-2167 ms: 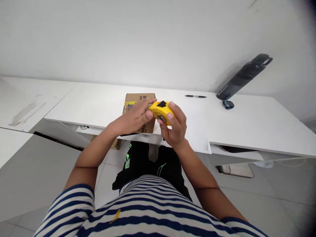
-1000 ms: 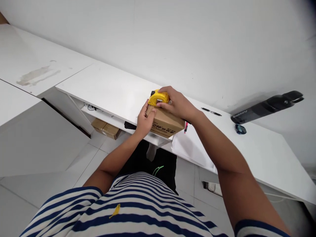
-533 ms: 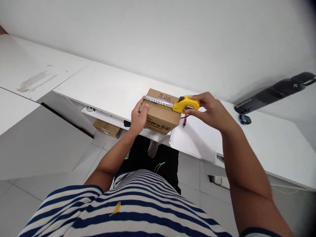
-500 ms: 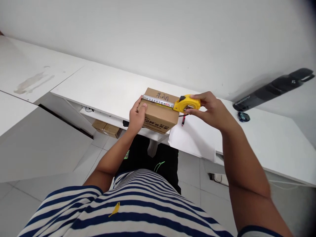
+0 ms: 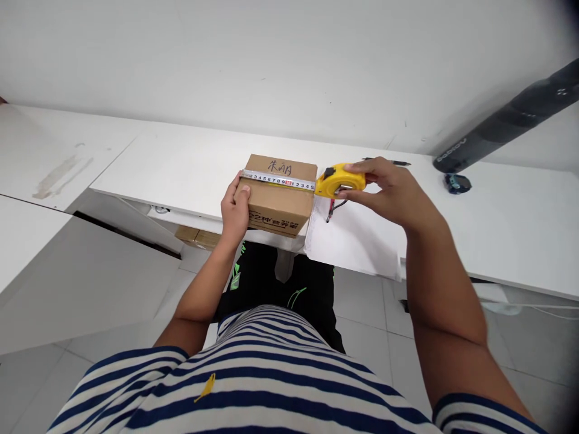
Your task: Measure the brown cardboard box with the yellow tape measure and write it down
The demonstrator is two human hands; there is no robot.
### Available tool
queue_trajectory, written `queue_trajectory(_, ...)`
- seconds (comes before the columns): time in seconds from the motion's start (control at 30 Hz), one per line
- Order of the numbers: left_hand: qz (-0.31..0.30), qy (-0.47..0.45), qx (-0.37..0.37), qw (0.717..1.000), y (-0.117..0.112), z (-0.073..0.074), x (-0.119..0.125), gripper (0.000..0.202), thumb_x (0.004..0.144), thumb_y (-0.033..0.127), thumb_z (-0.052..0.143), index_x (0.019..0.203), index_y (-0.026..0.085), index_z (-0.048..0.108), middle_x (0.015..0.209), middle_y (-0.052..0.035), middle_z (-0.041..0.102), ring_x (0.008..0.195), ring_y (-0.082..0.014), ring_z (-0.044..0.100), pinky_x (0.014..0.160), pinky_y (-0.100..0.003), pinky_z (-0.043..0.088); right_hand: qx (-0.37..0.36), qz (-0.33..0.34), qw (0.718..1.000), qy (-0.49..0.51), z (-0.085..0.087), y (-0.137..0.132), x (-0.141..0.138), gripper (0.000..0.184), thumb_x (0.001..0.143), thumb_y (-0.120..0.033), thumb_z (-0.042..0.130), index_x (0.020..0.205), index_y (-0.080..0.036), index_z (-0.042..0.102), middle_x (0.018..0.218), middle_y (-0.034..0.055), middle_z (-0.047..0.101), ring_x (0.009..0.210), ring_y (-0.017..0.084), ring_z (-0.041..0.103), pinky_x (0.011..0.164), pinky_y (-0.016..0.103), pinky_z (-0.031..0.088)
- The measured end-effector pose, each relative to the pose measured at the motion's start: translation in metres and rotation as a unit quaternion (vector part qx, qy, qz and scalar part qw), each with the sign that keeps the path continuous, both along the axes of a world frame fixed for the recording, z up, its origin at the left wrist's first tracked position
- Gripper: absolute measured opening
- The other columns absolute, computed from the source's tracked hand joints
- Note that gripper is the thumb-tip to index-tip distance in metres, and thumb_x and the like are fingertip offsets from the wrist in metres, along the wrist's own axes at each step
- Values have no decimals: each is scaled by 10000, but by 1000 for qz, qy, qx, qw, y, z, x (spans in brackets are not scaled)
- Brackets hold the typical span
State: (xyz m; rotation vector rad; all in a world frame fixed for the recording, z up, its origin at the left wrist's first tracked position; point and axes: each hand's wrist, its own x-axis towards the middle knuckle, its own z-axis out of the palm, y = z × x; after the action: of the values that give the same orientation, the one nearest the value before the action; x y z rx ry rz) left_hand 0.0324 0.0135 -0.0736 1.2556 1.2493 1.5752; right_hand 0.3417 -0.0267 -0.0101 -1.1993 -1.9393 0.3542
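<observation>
A cardboard box [image 5: 280, 205] with handwriting on its top sits at the front of the white desk. My left hand [image 5: 236, 208] grips its left end, thumb on top, and pins the end of the metal tape there. The pulled-out blade lies across the top face to the right edge, numbers facing up. At that edge is the yellow tape measure [image 5: 337, 181], its case pinched between the thumb and fingers of my right hand [image 5: 384, 190].
White paper [image 5: 357, 241] lies right of the box, with a red pen [image 5: 330, 211] on it. A dark pen [image 5: 398, 163] lies behind my right hand. Farther right are a dark blue object [image 5: 456, 183] and a black cylinder [image 5: 497, 123] against the wall. Another carton [image 5: 199, 237] shows below the desk.
More blade now shows, and the case has gone from resting over the box's top to its right edge. The camera view has shifted, and box and left hand appear farther left.
</observation>
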Motion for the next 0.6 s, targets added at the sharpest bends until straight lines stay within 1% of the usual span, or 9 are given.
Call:
queue_trajectory(0.13,4,2,8,1000,3,-4,-1,422,885,438,659,1263,261,715,1398,-45,687,1347,-249,590,1150,-337,445,12,0,1000,-3,-4,1,0,397,826,-409,797,1209,-368,701,1197,-9,743,1038,256,720,898,484,627)
queue_trajectory(0.27,1,-3,19,1000,5,-8,-1,409,897,446,648,1259,270,711,1398,-51,684,1358,-256,580,1156,-357,437,10,2,1000,-2,-2,2,-1,416,828,-383,802,1229,-367,693,1207,-8,744,1046,256,720,903,479,628)
queue_trajectory(0.47,-10,16,12,1000,2,-4,-1,448,901,499,631,1284,270,675,1417,-64,663,1374,-277,555,1150,-389,438,27,1,1000,1,-3,-2,-4,387,837,-379,789,1214,-374,700,1206,-16,746,1043,251,722,903,490,629)
queue_trajectory(0.6,-26,66,38,997,1,-2,-6,430,932,490,588,1302,276,639,1421,-74,649,1365,-272,553,1155,-400,426,29,-6,1000,-10,-2,-4,-6,380,845,-369,777,1216,-367,698,1215,-9,747,1066,257,718,913,494,624)
